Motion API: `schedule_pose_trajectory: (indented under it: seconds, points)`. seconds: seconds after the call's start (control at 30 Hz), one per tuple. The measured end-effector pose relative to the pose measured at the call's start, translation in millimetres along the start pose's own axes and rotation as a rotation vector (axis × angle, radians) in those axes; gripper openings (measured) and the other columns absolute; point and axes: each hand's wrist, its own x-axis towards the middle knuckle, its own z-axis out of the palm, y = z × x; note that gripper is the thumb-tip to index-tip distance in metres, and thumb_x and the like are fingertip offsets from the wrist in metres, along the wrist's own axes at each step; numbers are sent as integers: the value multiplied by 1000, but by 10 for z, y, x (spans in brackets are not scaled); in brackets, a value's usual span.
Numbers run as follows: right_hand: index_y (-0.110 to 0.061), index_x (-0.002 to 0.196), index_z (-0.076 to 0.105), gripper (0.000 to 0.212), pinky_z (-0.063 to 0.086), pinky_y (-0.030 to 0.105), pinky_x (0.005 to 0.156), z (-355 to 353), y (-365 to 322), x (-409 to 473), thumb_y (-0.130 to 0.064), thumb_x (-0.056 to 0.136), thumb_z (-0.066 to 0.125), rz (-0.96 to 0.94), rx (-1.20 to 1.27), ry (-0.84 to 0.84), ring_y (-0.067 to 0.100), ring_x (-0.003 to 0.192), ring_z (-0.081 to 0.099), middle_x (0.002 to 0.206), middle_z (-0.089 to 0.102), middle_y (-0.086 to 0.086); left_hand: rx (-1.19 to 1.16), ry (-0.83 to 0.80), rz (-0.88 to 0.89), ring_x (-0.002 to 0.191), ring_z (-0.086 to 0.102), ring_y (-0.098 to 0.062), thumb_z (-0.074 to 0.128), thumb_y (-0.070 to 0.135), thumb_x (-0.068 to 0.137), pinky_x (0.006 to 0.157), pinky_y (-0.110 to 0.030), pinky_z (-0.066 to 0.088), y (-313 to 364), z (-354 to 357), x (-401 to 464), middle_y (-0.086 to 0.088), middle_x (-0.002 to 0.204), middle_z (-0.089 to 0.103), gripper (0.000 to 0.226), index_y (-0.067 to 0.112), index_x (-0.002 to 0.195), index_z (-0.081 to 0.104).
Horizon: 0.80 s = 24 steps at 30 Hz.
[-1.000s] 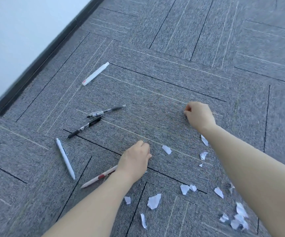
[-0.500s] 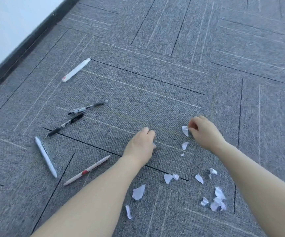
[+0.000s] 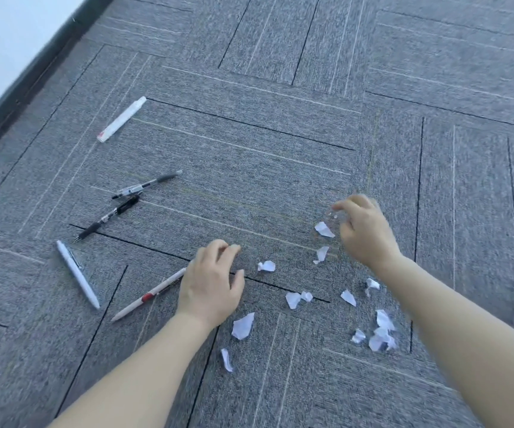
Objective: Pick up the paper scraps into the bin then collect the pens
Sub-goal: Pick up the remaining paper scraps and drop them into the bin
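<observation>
Both hands hover over paper scraps [image 3: 242,325] on carpet: left hand [image 3: 210,284] loosely curled, empty; blurred right hand [image 3: 363,231] apparently pinching a fragment.

body: two bare forearms | hands [image 3: 210,285]: ungloved | no sleeves, rings, watch

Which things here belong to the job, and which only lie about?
Belong to the job:
- paper scraps scattered on the carpet
- white marker
- two black pens
- white pen
- red-and-white pen

Only lying about:
- grey carpet, dark skirting, pale wall

No bin is clearly visible.
</observation>
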Motion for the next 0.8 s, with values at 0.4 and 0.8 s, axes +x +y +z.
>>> schedule_pose_trajectory:
  seconds: [0.4, 0.8]
  points:
    - [-5, 128, 58, 42, 44, 47, 103, 172, -101, -609, 6, 88, 49, -208, 62, -76, 25, 124, 50, 132, 57, 9, -274, -101, 241, 108, 54, -16, 44, -2, 90, 94, -27, 47, 474, 95, -38, -2, 121, 56, 37, 8, 122, 61]
    - [-4, 104, 70, 31, 48, 38, 92, 101, -74, -321, 5, 87, 46, -148, -165, -104, 26, 105, 57, 107, 65, 7, -107, -33, -180, 105, 47, -12, 46, 13, 93, 83, -27, 46, 158, -54, -177, 3, 115, 50, 39, 17, 131, 51]
